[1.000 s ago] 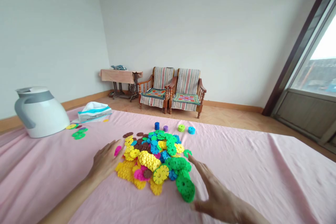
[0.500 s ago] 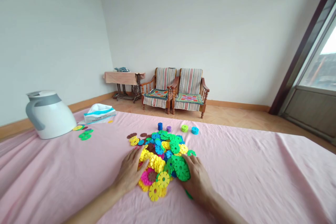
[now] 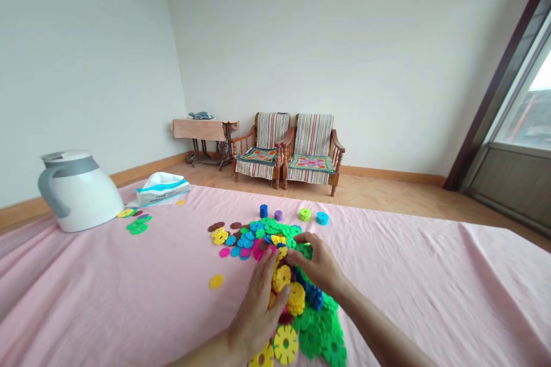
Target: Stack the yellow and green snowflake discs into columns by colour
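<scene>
Notched plastic discs lie heaped on the pink cloth [image 3: 172, 275]. My left hand [image 3: 258, 298] rests against the left side of the heap, fingers stretched forward and thumb apart, touching yellow discs [image 3: 282, 278]. My right hand [image 3: 321, 261] is over the heap's upper right part, fingers curved and apart above green discs [image 3: 305, 250]. Nothing is visibly gripped by it. Green discs [image 3: 318, 332] spread toward me below my right wrist, beside dark blue ones [image 3: 314, 296]. Blue discs [image 3: 246, 239] and brown discs [image 3: 217, 226] lie at the far left of the heap.
Small stacks stand beyond the heap: blue [image 3: 264, 210], purple [image 3: 278, 215], lime [image 3: 305, 214] and light blue [image 3: 322, 218]. A white jug [image 3: 86, 195] and a tissue box [image 3: 163, 190] are at the left, near loose green discs [image 3: 139, 225]. Two chairs [image 3: 312, 152] stand behind.
My left hand has moved right, and my right hand has moved forward and slightly left. Green discs have shifted toward me and right. A lone yellow disc now shows left of my left hand.
</scene>
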Tool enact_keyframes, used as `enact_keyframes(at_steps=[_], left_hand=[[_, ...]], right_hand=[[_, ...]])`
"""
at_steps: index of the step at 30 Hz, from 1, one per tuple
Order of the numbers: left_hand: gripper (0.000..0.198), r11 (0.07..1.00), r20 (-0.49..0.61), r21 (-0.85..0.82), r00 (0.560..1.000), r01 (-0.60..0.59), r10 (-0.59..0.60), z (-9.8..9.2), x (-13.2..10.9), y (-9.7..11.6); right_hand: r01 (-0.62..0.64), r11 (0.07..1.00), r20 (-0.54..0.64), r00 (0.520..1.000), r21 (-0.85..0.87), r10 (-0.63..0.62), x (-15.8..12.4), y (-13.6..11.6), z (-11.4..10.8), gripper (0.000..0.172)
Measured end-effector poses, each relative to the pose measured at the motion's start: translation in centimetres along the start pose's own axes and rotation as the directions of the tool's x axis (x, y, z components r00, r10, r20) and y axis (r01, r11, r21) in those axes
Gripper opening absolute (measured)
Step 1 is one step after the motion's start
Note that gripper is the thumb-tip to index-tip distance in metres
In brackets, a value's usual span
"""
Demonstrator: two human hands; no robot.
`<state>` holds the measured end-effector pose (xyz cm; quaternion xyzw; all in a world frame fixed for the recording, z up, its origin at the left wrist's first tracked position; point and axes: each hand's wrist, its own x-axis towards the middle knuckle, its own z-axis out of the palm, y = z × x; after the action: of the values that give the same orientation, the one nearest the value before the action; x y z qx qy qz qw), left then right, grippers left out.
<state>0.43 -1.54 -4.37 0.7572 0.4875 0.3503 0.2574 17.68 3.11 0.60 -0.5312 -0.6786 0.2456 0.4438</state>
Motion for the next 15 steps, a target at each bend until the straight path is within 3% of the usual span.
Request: enact_keyframes(at_steps=[4,7,11,13,15], left_hand=[[0.062,0.992,0.065,-0.03,0.99,-0.126,0.128,-0.3,-0.8,1.5],[0.046,0.979,0.002,0.061,0.981,-0.195,0.196,-1.7,0.6,2.5],[0.036,0.945,-0.1,0.263,0.969,-0.195,0.228,-4.7,6.4,0.9],[0.039,0.887,-0.098,0.434,0.97,-0.158,0.221,-6.1,10.2,-1.4],[0.048,0.869,-0.097,0.478,0.976,-0.126,0.195,-7.1,13.9,-4.2]], right_hand=[[-0.003,0.987,0.13,0.991,0.159,-0.018,1.6,-0.6,-0.7,0.032],[0.036,0.992,0.043,0.998,0.12,-0.041,3.7,1.6,-2.1,0.031],[-0.038,0.954,-0.039,0.999,-0.296,0.028,7.0,6.5,-4.2,0.029],[-0.069,0.913,-0.044,0.997,-0.403,0.056,8.4,8.5,-4.9,0.038],[-0.093,0.876,-0.029,0.995,-0.474,0.091,9.7,9.8,-5.2,0.054]])
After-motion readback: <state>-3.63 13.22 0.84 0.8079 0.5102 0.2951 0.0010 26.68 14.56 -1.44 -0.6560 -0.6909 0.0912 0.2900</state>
